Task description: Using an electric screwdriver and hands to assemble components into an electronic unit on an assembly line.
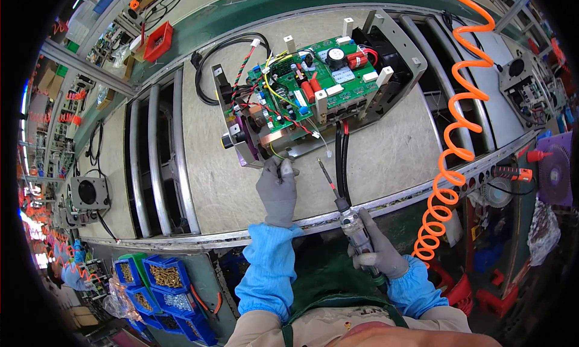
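Note:
A power unit with a green circuit board (329, 75) on top of its metal frame stands on the bench before me. My left hand (278, 187), in a grey glove, is at the frame's near left corner, fingers pinched on the end of a yellow-green wire (274, 151). In my gloved right hand (381, 250) is a power screwdriver (357, 232), gripped around its body. Its long bit points up and left, a little right of my left fingers and apart from the unit. Two thick black cables (342, 160) run from the unit's near side toward the bench edge.
Metal rollers (158, 160) cross the line on both sides of the bench plate. An orange coiled air hose (461, 130) hangs at the right. Blue bins of screws (166, 276) and orange-handled pliers (199, 299) are at lower left. A red bin (158, 42) stands at the far left.

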The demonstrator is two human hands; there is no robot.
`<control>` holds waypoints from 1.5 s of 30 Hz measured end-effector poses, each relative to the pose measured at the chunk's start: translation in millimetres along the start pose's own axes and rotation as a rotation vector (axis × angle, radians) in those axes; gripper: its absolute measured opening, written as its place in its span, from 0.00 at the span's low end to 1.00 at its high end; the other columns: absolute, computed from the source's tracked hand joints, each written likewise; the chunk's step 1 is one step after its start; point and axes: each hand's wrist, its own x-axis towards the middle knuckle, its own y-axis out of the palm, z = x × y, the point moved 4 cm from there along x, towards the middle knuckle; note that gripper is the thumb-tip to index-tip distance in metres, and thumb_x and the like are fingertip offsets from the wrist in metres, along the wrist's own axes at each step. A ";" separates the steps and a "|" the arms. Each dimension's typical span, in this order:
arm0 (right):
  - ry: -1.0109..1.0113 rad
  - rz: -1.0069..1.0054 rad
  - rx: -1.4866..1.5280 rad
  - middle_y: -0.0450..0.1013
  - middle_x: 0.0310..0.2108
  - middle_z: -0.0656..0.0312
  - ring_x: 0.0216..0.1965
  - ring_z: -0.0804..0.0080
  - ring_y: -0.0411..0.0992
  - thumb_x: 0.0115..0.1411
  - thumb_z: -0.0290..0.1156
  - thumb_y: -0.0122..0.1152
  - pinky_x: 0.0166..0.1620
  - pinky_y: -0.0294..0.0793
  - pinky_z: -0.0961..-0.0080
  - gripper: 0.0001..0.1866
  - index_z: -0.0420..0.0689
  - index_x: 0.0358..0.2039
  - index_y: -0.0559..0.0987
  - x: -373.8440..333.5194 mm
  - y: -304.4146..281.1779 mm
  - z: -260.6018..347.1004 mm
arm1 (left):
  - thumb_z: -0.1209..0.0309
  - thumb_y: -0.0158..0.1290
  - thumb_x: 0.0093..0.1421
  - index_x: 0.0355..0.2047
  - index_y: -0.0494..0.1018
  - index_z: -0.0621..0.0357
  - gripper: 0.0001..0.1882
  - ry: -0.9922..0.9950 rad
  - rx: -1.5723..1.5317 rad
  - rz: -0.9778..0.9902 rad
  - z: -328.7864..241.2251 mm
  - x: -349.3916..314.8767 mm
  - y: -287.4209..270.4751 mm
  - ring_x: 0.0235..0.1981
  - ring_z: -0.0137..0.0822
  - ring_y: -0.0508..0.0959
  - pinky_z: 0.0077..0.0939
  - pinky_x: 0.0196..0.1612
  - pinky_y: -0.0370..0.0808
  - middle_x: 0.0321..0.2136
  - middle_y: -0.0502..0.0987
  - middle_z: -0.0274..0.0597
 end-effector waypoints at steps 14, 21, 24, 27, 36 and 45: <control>-0.044 0.018 -0.115 0.69 0.35 0.62 0.34 0.78 0.66 0.47 0.22 0.61 0.41 0.67 0.79 0.49 0.48 0.67 0.46 -1.4 -1.5 -11.1 | 0.71 0.48 0.62 0.42 0.71 0.64 0.11 -0.177 -0.116 0.075 2.7 0.6 3.0 0.25 0.25 0.77 0.15 0.25 0.70 0.30 0.77 0.37; -0.099 0.013 -0.189 0.67 0.35 0.58 0.32 0.75 0.66 0.44 0.22 0.61 0.38 0.69 0.77 0.51 0.49 0.67 0.46 5.0 3.1 -13.2 | 0.72 0.48 0.62 0.43 0.70 0.66 0.12 -0.168 -0.117 0.049 11.2 0.6 4.2 0.30 0.26 0.77 0.16 0.29 0.72 0.30 0.76 0.40; -0.103 0.011 -0.192 0.67 0.35 0.60 0.33 0.77 0.65 0.44 0.22 0.62 0.39 0.68 0.78 0.50 0.49 0.67 0.47 4.1 7.1 -7.4 | 0.71 0.49 0.61 0.41 0.72 0.65 0.11 -0.149 -0.126 0.003 6.0 -1.5 4.6 0.28 0.25 0.75 0.18 0.30 0.71 0.29 0.76 0.39; -0.093 0.040 -0.312 0.68 0.32 0.66 0.31 0.80 0.63 0.49 0.26 0.63 0.40 0.66 0.81 0.47 0.52 0.66 0.49 5.9 8.3 -8.2 | 0.70 0.50 0.60 0.38 0.73 0.63 0.10 -0.072 -0.088 -0.042 7.1 -4.8 2.4 0.25 0.25 0.73 0.20 0.30 0.71 0.26 0.76 0.40; -0.046 0.040 -0.323 0.70 0.41 0.60 0.34 0.78 0.68 0.49 0.28 0.62 0.44 0.69 0.77 0.46 0.54 0.66 0.51 9.0 14.1 -3.1 | 0.71 0.51 0.60 0.40 0.73 0.62 0.10 -0.078 -0.074 -0.027 -1.7 -8.9 -1.4 0.26 0.24 0.73 0.20 0.31 0.71 0.30 0.76 0.41; -0.069 0.003 -0.272 0.71 0.34 0.61 0.33 0.77 0.67 0.48 0.26 0.63 0.42 0.69 0.78 0.46 0.53 0.66 0.51 12.0 12.5 -9.0 | 0.74 0.48 0.61 0.42 0.72 0.65 0.10 -0.085 -0.106 0.000 8.1 -9.1 0.8 0.30 0.25 0.76 0.18 0.31 0.74 0.31 0.76 0.41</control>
